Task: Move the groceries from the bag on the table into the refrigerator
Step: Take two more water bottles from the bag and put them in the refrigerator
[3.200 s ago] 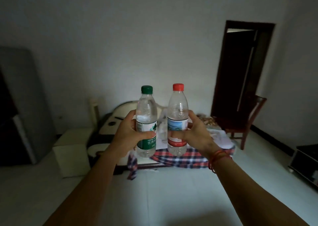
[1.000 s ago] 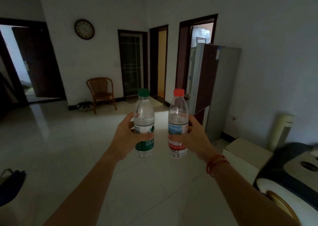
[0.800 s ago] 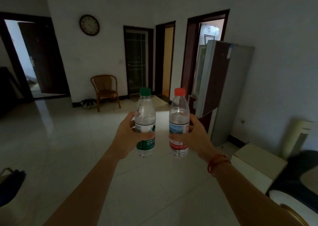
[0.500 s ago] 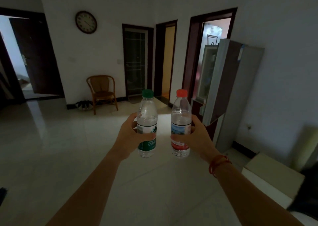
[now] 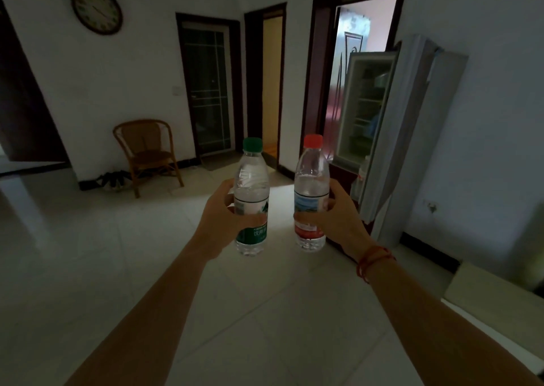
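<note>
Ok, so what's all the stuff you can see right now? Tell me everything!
green-capped bottle: one, clear, green label, held up in the middle
red-capped bottle: one, clear, red label, right of the green one
refrigerator: one, pale grey, right wall, door open
clock: one, round, dark rim, high on far wall
wicker chair: one, brown, against far wall
glass door: one, dark frame, right of chair
open doorways: two, dark brown frames, between glass door and refrigerator
box: one, cream, lower right
bracelet: one, red string, right wrist
left hand: grips green-capped bottle
right hand: grips red-capped bottle
</note>
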`<control>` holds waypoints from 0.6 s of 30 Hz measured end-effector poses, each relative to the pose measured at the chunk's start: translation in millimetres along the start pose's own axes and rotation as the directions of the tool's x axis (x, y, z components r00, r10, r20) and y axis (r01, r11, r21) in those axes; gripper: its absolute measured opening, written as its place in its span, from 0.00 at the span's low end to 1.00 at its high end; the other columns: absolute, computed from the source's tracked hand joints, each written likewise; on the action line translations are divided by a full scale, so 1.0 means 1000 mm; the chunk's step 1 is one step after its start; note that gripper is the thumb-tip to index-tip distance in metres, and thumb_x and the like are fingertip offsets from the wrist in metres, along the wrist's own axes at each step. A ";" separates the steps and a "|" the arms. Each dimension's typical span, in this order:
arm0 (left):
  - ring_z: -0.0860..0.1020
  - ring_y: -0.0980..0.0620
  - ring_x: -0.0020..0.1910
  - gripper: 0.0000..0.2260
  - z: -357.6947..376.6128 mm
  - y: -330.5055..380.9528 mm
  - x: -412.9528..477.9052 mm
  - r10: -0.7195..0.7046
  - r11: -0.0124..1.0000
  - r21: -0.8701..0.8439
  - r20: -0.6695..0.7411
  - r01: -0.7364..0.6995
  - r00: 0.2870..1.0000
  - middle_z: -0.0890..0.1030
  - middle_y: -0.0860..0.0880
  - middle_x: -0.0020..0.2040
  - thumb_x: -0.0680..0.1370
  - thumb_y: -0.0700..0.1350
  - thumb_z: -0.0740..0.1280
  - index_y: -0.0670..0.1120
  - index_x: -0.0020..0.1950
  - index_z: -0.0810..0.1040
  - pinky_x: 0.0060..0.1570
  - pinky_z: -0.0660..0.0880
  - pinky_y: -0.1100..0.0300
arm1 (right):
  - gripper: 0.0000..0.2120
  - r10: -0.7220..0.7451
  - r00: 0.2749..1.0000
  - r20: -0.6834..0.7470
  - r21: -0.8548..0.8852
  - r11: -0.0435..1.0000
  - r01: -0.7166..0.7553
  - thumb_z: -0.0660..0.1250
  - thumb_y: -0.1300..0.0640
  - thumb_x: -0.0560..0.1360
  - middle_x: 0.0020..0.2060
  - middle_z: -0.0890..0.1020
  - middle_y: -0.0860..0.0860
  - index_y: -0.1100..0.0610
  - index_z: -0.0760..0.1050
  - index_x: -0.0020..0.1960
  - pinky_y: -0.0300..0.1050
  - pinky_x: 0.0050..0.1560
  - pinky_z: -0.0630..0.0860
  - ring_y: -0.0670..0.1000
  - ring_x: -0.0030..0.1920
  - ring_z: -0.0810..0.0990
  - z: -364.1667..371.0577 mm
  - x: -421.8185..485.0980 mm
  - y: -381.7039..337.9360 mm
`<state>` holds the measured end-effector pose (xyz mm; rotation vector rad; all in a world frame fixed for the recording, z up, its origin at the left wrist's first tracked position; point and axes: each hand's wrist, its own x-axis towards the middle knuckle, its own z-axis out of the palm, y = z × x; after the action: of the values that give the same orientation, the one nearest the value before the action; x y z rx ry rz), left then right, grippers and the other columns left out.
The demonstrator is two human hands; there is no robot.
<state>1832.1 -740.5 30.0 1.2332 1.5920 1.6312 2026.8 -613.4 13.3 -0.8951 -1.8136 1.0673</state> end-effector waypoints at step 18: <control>0.79 0.51 0.58 0.29 0.013 -0.087 0.351 -0.006 1.000 0.014 -0.014 0.006 1.000 0.80 0.51 0.58 0.66 0.36 0.78 0.50 0.62 0.72 0.57 0.78 0.50 | 0.35 0.026 1.000 0.014 0.011 1.000 -0.027 0.82 0.58 0.62 0.53 0.80 0.46 0.50 0.69 0.64 0.38 0.44 0.78 0.47 0.50 0.81 0.041 0.340 0.101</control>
<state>1673.0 -415.9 26.0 1.2260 1.6160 1.6311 1869.1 -293.0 10.2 -0.9096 -1.8101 1.1014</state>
